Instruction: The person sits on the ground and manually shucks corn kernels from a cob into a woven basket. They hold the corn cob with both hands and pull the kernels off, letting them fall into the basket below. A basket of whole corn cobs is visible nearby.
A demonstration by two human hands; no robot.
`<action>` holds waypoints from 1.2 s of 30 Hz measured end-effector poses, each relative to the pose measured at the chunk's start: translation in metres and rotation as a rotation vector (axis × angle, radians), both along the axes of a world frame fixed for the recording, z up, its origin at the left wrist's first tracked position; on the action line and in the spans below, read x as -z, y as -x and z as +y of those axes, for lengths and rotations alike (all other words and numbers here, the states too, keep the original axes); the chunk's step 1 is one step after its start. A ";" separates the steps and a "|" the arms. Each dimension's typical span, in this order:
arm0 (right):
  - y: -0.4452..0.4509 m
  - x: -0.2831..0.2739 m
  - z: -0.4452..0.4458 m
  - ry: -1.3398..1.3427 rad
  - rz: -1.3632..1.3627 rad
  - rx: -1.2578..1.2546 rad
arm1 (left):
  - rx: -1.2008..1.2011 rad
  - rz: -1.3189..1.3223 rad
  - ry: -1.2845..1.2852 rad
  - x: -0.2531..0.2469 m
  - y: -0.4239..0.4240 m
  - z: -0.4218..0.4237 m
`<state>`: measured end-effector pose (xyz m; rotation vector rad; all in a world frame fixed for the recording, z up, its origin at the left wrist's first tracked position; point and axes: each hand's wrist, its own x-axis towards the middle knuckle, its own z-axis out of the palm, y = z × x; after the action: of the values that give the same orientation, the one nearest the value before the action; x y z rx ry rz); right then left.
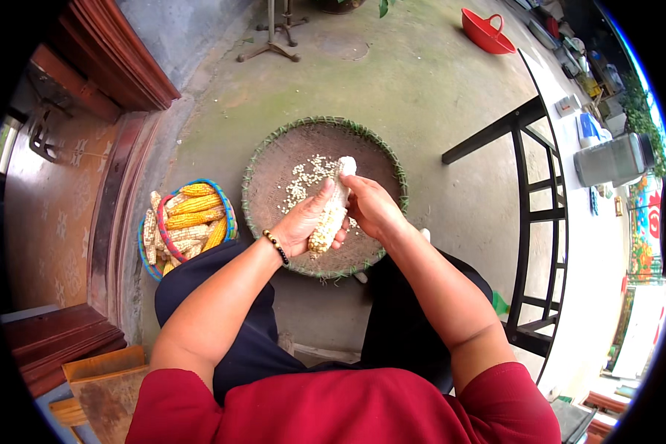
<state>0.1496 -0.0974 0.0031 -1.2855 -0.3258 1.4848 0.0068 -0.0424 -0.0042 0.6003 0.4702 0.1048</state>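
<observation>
A partly shelled ear of white corn (328,219) is held slantwise over a round woven tray (266,166) with a green-bound rim. Its upper part is a bare cob; kernels cover the lower end. My left hand (304,222), with a beaded bracelet at the wrist, grips the lower part, its fingers partly behind the ear. Around the upper half my right hand (371,202) is closed, thumb near the cob's tip. Loose pale kernels (305,177) lie scattered on the tray. Beside my left knee stands a woven basket (231,213) full of yellow and whitish ears of corn (196,204).
A red plastic basket (487,34) lies on the concrete floor at the upper right. Along the right runs a white-topped table (583,233) with a black frame, bearing a large jar (613,160). Wooden door frames (122,61) stand at the left, and metal stand feet (269,51) at the top.
</observation>
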 end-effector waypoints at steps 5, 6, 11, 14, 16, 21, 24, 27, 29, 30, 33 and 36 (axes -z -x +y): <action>0.001 -0.017 0.000 -0.067 -0.071 0.089 | 0.007 0.092 -0.363 -0.015 -0.003 -0.002; 0.003 -0.013 0.001 -0.091 -0.048 0.149 | 0.006 0.126 -0.455 -0.013 -0.003 -0.003; 0.004 -0.012 0.001 -0.143 0.026 0.204 | 0.176 0.086 -0.591 -0.009 -0.001 -0.007; 0.008 -0.012 0.003 -0.146 0.079 0.287 | 0.161 0.156 -0.622 -0.002 -0.001 -0.011; 0.009 -0.006 0.001 -0.133 0.052 0.331 | 0.171 0.179 -0.611 -0.007 -0.002 -0.014; 0.011 -0.004 0.001 -0.098 -0.022 0.363 | 0.089 0.209 -0.536 0.005 0.000 -0.016; 0.013 -0.012 0.002 -0.073 -0.072 0.376 | 0.007 0.231 -0.482 0.007 -0.001 -0.009; 0.012 -0.004 0.004 -0.097 -0.087 0.434 | -0.296 0.291 -1.100 0.021 -0.006 -0.006; 0.013 0.000 0.003 -0.126 -0.082 0.462 | -0.257 0.367 -1.088 0.016 -0.006 -0.008; 0.016 -0.003 0.002 -0.147 -0.094 0.440 | -0.230 0.394 -1.115 0.007 -0.005 -0.009; 0.024 -0.017 0.001 -0.215 -0.122 0.401 | -0.199 0.507 -1.160 0.015 -0.006 -0.006; 0.029 -0.023 0.003 -0.312 -0.124 0.414 | -0.259 0.497 -0.859 0.019 -0.008 -0.006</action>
<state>0.1209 -0.0948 0.0260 -1.1133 -0.3334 0.9652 0.0152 -0.0489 -0.0236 1.4210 0.9990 0.4220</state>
